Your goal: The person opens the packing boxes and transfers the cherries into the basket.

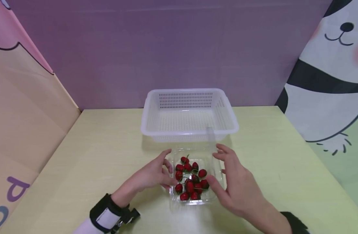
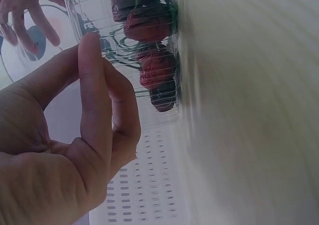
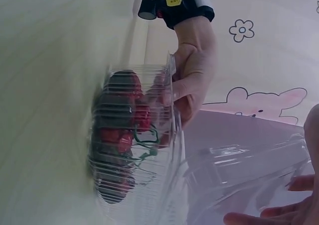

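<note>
A clear plastic clamshell box (image 1: pixel 193 202) of red cherries (image 1: pixel 189 187) with green stems stands on the table. Its transparent lid (image 1: pixel 211 138) is raised nearly upright along the right side. At the box's left rim, my left hand (image 1: pixel 151 174) has bent fingers and thumb pinching the edge; the wrist views show this hand (image 2: pixel 94 120) close against the ribbed wall. My right hand (image 1: pixel 240 185) is at the lid, fingers fairly straight on its outer side and thumb stretched over the box. In the right wrist view, those fingers (image 3: pixel 279 215) lie beside the lid (image 3: pixel 239 160).
A white perforated plastic basket (image 1: pixel 189 134) stands just beyond the box, at the back of the pale wooden table (image 1: pixel 108 139). Behind it is a purple backdrop (image 1: pixel 179 48), with printed cartoon panels at either side.
</note>
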Action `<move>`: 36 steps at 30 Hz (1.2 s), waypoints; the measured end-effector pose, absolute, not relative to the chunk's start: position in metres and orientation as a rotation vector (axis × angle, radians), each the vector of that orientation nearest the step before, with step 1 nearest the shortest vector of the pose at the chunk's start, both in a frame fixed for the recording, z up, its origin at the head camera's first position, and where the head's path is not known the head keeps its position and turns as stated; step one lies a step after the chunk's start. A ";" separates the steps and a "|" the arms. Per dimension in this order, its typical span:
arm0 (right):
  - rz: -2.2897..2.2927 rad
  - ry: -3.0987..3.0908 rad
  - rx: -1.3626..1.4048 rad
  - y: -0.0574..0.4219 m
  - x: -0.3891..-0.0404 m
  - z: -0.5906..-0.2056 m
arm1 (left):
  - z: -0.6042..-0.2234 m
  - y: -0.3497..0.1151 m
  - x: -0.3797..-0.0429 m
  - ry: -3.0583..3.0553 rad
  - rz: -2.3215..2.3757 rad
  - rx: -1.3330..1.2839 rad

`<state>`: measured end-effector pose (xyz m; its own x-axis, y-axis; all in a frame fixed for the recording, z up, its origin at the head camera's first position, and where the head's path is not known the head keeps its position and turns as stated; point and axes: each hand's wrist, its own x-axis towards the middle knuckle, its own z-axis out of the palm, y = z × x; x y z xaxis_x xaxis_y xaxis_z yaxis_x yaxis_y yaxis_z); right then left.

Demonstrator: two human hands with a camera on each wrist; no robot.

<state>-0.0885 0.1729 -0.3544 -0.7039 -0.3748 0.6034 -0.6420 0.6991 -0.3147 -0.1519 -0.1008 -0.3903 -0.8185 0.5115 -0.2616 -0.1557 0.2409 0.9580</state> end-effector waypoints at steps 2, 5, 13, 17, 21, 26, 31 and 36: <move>0.727 -2.391 0.772 0.175 -0.089 -0.352 | -0.391 -0.101 -0.152 1.986 1.621 0.326; 0.756 -2.369 0.761 0.177 -0.089 -0.348 | -0.391 -0.102 -0.153 1.993 1.618 0.327; 0.803 -2.331 0.722 0.185 -0.090 -0.337 | -0.391 -0.104 -0.154 1.999 1.620 0.334; 0.808 -2.332 0.703 0.190 -0.092 -0.332 | -0.390 -0.106 -0.154 2.015 1.608 0.344; 0.724 -2.320 0.694 0.195 -0.094 -0.328 | -0.389 -0.107 -0.155 2.026 1.608 0.346; 0.617 -2.327 0.667 0.202 -0.094 -0.323 | -0.390 -0.108 -0.156 2.040 1.604 0.343; 0.547 -2.375 0.597 0.209 -0.094 -0.317 | -0.390 -0.108 -0.157 2.059 1.592 0.344; 0.491 -2.438 0.549 0.214 -0.093 -0.312 | -0.390 -0.108 -0.157 2.069 1.592 0.341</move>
